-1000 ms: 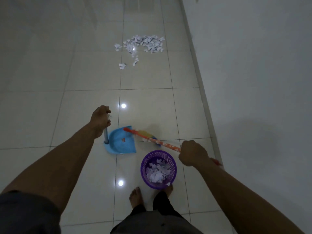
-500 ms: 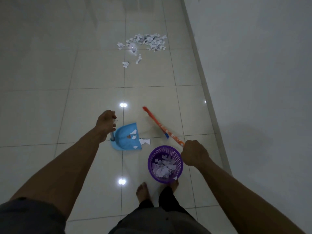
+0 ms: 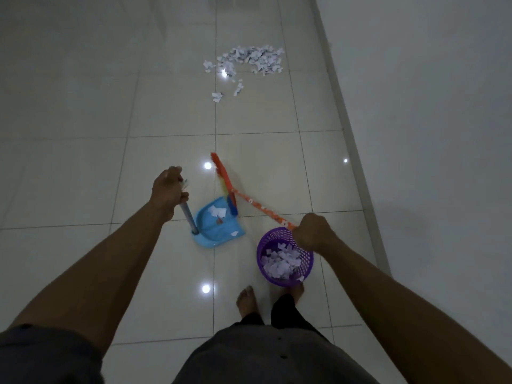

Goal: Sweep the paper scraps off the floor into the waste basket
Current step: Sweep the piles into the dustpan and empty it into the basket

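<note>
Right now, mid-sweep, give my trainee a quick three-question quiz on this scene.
1. True or false: the purple basket already holds paper scraps.
2. Which hand grips the dustpan handle?
3. Where is the big scrap pile: A) inside the dustpan, B) far ahead near the wall, C) behind the feet?

Key: 1 true. 2 the left hand; the right hand holds the broom. 3 B.

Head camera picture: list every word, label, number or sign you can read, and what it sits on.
None can be read.
The dustpan has a small reddish mark inside: too blurred to read.
The broom handle has white marks on orange: too small to tell if they are letters.
The paper scraps show no print.
</note>
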